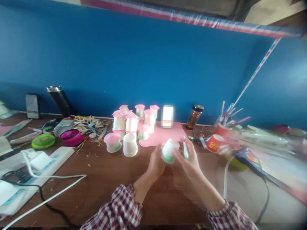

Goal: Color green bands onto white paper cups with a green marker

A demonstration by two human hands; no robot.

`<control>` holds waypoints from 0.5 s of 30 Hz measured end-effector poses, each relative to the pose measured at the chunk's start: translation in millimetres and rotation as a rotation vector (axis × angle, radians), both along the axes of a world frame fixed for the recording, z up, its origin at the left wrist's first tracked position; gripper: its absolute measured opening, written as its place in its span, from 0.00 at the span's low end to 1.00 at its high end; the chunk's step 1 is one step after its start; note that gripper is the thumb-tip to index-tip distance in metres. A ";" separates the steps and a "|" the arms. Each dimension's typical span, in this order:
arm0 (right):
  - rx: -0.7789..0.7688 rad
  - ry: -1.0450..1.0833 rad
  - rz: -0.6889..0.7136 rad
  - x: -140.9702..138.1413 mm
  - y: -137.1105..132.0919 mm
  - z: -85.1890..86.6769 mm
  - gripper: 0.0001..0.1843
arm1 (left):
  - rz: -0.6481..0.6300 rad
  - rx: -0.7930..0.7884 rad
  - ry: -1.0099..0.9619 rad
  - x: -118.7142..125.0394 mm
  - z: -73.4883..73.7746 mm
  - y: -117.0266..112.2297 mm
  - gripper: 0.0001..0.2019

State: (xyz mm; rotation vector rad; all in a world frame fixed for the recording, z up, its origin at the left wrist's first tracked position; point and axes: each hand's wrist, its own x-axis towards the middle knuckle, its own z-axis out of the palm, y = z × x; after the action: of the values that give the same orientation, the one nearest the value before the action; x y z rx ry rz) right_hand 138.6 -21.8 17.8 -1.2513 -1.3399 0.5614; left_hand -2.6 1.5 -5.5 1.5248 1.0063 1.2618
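Note:
A white paper cup with green at its lower edge is tilted between my two hands, above the brown table. My left hand is closed around the cup's left side. My right hand keeps a white marker pen with a green end pinched between its fingers, and some of its fingertips rest on or very near the cup's right side. To the left, a plain white cup stands upside down beside a cup with a pink paper top. Behind them stand several stacked cups with pink tops.
Pink paper lies behind my hands, with a bottle farther back. At right are a red cup and a glue gun. A power strip with cables lies left, near a green round case and a black flask.

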 end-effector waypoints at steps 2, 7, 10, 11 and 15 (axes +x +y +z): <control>0.019 0.028 -0.017 0.4 0.6 -0.5 0.27 | 0.021 -0.001 0.001 1.6 -5.8 4.2 0.25; 0.052 0.089 -0.061 4.3 2.5 2.5 0.27 | 0.161 -0.065 0.110 3.8 -16.0 9.9 0.17; 0.059 0.111 -0.068 7.1 1.6 7.9 0.27 | 0.272 0.002 0.176 -5.7 -7.1 1.3 0.12; 0.064 0.099 -0.080 7.8 1.3 9.7 0.28 | 0.300 0.033 0.210 -12.0 -1.9 -3.2 0.12; 0.091 0.049 -0.095 6.8 1.5 12.1 0.28 | 0.651 0.280 0.347 -49.5 16.2 -17.7 0.19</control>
State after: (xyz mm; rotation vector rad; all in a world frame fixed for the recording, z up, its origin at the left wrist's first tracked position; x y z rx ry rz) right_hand 145.4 -20.3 29.9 -1.2131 -1.2447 0.4567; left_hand -52.1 -16.3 10.7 1.7361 1.7048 1.6654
